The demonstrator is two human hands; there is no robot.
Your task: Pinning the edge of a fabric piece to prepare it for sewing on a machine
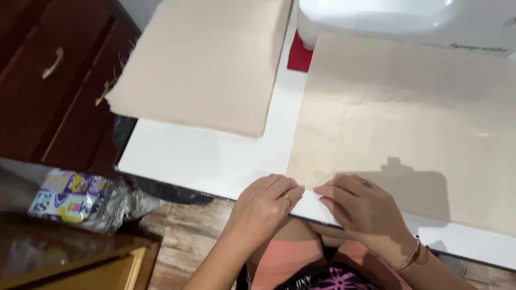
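While a white table point(215, 156) fills most of the view from above, a large beige fabric sheet point(408, 129) lies flat across its right half, reaching the near edge. A stack of similar beige fabric point(204, 59) sits at the far left of the table, overhanging the side beside a dark wooden cabinet point(48, 86). A white sewing machine point(403, 19) stands at the far edge. At the sheet's near left corner, the left hand point(266, 207) and right hand point(360, 209) meet, fingertips pinching the fabric's edge between them. A small red piece point(299, 56) lies by the machine.
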